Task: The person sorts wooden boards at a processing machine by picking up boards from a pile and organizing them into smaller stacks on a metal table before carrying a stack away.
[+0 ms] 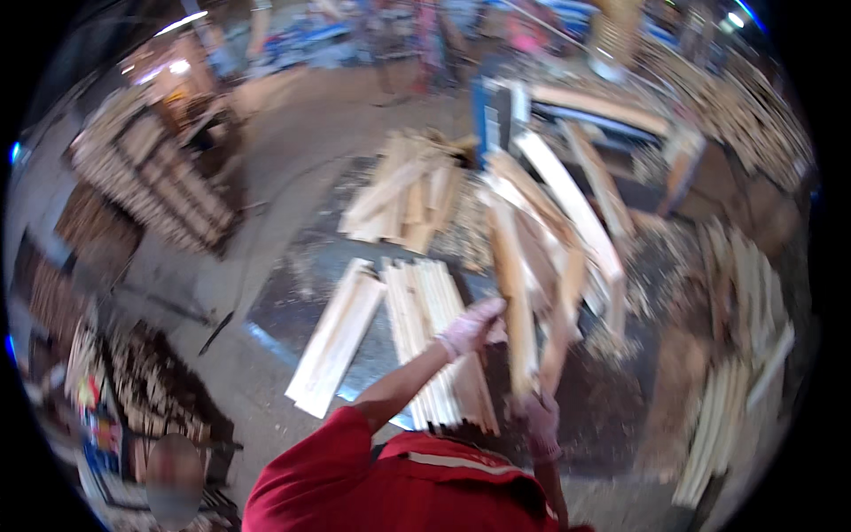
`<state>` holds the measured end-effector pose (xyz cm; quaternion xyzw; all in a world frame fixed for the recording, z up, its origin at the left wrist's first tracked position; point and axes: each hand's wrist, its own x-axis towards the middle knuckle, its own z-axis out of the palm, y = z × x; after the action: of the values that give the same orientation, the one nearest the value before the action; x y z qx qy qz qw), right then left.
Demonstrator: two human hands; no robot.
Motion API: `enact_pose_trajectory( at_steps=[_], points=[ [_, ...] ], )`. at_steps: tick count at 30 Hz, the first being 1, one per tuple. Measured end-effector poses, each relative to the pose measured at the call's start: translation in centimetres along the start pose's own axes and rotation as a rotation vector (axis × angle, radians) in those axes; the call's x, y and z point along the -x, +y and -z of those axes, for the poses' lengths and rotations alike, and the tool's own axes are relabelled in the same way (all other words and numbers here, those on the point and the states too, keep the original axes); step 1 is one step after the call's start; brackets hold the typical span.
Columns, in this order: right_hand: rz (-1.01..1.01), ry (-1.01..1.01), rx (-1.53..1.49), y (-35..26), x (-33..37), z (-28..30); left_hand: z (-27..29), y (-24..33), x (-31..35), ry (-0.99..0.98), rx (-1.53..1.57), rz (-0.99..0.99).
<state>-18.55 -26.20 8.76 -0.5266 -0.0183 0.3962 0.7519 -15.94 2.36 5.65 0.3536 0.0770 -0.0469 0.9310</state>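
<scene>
My left hand (pixel 472 329), in a pale pinkish glove, is at the left edge of a long wooden board (pixel 512 297), its fingers closed against it. My right hand (pixel 539 424), gloved alike, grips the near end of the boards, where a second board (pixel 562 324) meets the first. Motion blur softens both hands, and some fingers are hidden. Just left of them lies a row of narrow boards (pixel 421 306) side by side. Farther left, a couple of wider pale boards (pixel 332 341) rest on the dark table (pixel 297 288).
A loose pile of short boards (pixel 403 195) lies at the table's far side. Beyond my hands, long boards (pixel 567 191) lean beside a machine. Stacked wood (pixel 151 168) stands on the floor at left, and more boards (pixel 740 293) lie at right. Wood shavings (pixel 656 266) litter the table.
</scene>
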Motion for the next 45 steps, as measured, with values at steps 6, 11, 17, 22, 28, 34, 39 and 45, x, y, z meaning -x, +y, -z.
enact_pose_trajectory(
  at_steps=[6, 11, 17, 22, 28, 34, 39, 45],
  points=[
    [0.106, -0.017, 0.017, -0.1, 3.9, -0.1, -8.1, 2.6, 1.7, 0.359, -0.389, -0.053],
    [-0.023, -0.062, -0.147, 1.4, 4.1, -0.1, -4.3, 2.7, 2.9, 0.332, -0.695, -0.096],
    [-0.134, -0.128, -0.362, -0.4, 2.4, -2.4, -5.1, 5.2, 3.9, 0.464, -0.775, -0.156],
    [-0.088, -0.133, -0.306, -0.8, 1.5, -3.4, -3.4, 5.9, 2.2, 0.431, -0.84, -0.314],
    [-0.052, -0.041, -0.097, -3.3, 1.1, -4.0, -1.7, 2.7, -1.7, 0.302, -0.103, -0.108],
    [0.11, 0.012, -0.106, -2.8, 0.6, 1.0, -1.7, -2.3, -1.8, 0.413, -0.014, 0.046],
    [0.164, 0.009, -0.227, -5.0, 0.4, 4.5, 0.0, -4.9, 1.8, 0.441, 0.042, 0.089],
    [0.175, 0.013, -0.318, -5.8, -0.1, 8.4, -1.2, -7.3, 2.7, 0.571, 0.01, 0.113]
  ],
)
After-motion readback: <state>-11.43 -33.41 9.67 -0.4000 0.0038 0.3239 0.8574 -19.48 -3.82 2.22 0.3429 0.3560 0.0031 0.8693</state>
